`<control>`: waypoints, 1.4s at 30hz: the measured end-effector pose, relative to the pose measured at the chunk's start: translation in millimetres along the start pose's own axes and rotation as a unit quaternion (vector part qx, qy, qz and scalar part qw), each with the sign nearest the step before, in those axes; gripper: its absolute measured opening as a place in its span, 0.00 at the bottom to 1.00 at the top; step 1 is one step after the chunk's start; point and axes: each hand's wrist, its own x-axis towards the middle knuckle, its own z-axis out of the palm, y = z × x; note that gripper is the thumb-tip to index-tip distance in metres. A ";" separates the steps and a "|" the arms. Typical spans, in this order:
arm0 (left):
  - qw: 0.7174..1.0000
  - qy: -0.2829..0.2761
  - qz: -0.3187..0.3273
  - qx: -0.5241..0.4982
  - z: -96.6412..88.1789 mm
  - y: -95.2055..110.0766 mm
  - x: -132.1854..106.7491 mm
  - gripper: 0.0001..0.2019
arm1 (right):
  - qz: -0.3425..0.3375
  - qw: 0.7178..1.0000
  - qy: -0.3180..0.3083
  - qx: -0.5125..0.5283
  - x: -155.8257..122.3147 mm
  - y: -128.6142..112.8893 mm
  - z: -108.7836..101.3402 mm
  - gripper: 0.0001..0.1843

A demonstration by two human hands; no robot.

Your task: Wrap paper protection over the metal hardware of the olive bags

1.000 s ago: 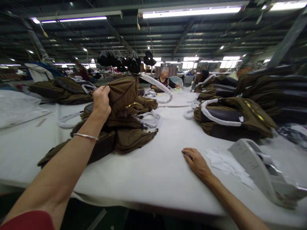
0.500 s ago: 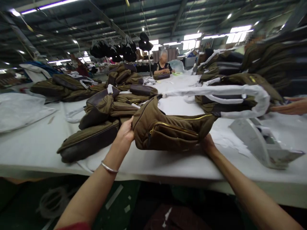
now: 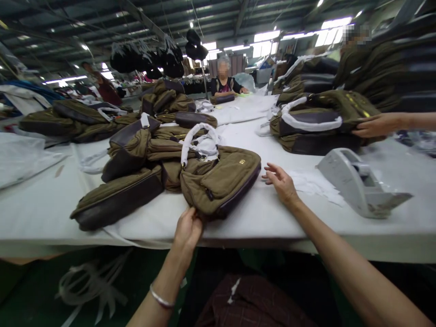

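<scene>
An olive handbag [image 3: 223, 177] with a dark base and a small gold emblem lies on the white table in front of me. Its handle [image 3: 199, 136] is wrapped in white and arches toward the back. My left hand [image 3: 188, 229] pinches the bag's near lower corner, thumb and fingers pressed together. To the right of the bag, my right hand [image 3: 279, 181] hovers with fingers apart, holding nothing. More olive bags [image 3: 119, 195] lie heaped against the handbag's left side.
A grey tape dispenser [image 3: 361, 181] stands on the white table [image 3: 293, 222] at right, beside white paper scraps [image 3: 316, 186]. Another person's hand [image 3: 378, 126] touches a bag [image 3: 323, 118] in the right-hand stack. A person [image 3: 225, 84] sits at the far end.
The handbag has gone from being held up in both hands to lying on the table, turned, its handle now at the back. My right hand has let go of it.
</scene>
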 end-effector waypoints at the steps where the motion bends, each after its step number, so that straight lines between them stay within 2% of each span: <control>1: 0.999 -0.031 0.002 0.038 -3.1 -7.7 -12.4 0.15 | -0.005 1.000 -0.005 -0.008 -0.3 -0.4 0.6 0.33; 3: 0.985 -0.100 -0.020 0.139 -6.9 -23.0 -37.0 0.18 | -0.013 0.999 -0.013 -0.029 -0.8 -2.1 0.7 0.31; 5: 0.952 -0.168 -0.059 0.250 -7.6 -38.3 -58.4 0.18 | -0.017 0.999 -0.014 -0.050 -1.1 -4.9 -0.4 0.28; 7: 0.891 -0.248 -0.111 0.363 -6.1 -51.4 -76.2 0.16 | -0.019 0.998 -0.009 -0.067 -1.6 -8.3 -2.1 0.24; 9: 0.811 -0.338 -0.147 0.454 -2.5 -57.2 -91.7 0.14 | -0.024 0.996 -0.002 -0.083 -2.2 -11.0 -3.8 0.22; 11: 0.745 -0.421 -0.126 0.501 4.0 -51.9 -104.9 0.12 | -0.032 0.995 0.000 -0.097 -2.6 -12.0 -5.2 0.21; 13: 0.721 -0.461 -0.037 0.516 13.7 -37.0 -112.6 0.11 | -0.037 0.994 -0.001 -0.107 -2.1 -11.0 -5.8 0.21; 15: 0.715 -0.446 0.114 0.526 25.2 -20.8 -111.1 0.12 | -0.042 0.992 0.000 -0.115 -0.7 -8.8 -5.7 0.21; 16: 0.701 -0.428 0.202 0.534 30.7 -15.2 -106.7 0.12 | -0.046 0.992 0.001 -0.119 0.2 -7.6 -5.3 0.21; 17: 0.673 -0.404 0.283 0.551 35.3 -12.6 -100.3 0.12 | -0.050 0.991 0.003 -0.124 0.8 -6.8 -4.8 0.21; 19: 0.589 -0.361 0.402 0.601 41.3 -16.7 -84.7 0.17 | -0.058 0.988 0.004 -0.140 0.6 -7.2 -3.9 0.20; 21: 0.502 -0.322 0.464 0.654 42.0 -29.8 -70.5 0.20 | -0.065 0.984 -0.001 -0.164 -3.6 -10.9 -4.3 0.18; 22: 0.471 -0.308 0.484 0.670 40.5 -37.4 -65.2 0.18 | -0.068 0.982 -0.006 -0.178 -7.6 -13.9 -5.4 0.17; 23: 0.452 -0.296 0.500 0.677 37.8 -44.6 -61.4 0.14 | -0.071 0.979 -0.013 -0.192 -12.9 -17.3 -7.4 0.17; 25: 0.444 -0.277 0.526 0.670 29.8 -55.3 -57.0 0.05 | -0.078 0.971 -0.031 -0.222 -26.4 -24.9 -15.1 0.16; 29: 0.490 -0.278 0.551 0.615 12.4 -61.4 -53.1 0.05 | -0.092 0.955 -0.050 -0.279 -53.7 -38.5 -52.4 0.11; 32: 0.526 -0.280 0.550 0.586 5.6 -63.0 -50.5 0.04 | -0.093 0.930 0.001 -0.357 -61.4 -44.4 -97.8 0.11; 35: 0.554 -0.273 0.551 0.561 1.8 -65.2 -49.7 0.07 | -0.077 0.891 0.057 -0.444 -59.1 -47.7 -141.7 0.12; 37: 0.567 -0.280 0.549 0.547 -3.0 -63.7 -50.5 0.10 | -0.066 0.867 0.059 -0.490 -56.5 -50.2 -161.6 0.12; 39: 0.575 -0.289 0.543 0.540 -11.6 -57.8 -52.0 0.11 | -0.057 0.848 0.036 -0.526 -54.4 -52.9 -171.7 0.12; 42: 0.586 -0.292 0.526 0.544 -28.9 -41.2 -54.7 0.09 | -0.052 0.825 0.006 -0.563 -50.1 -55.4 -172.1 0.12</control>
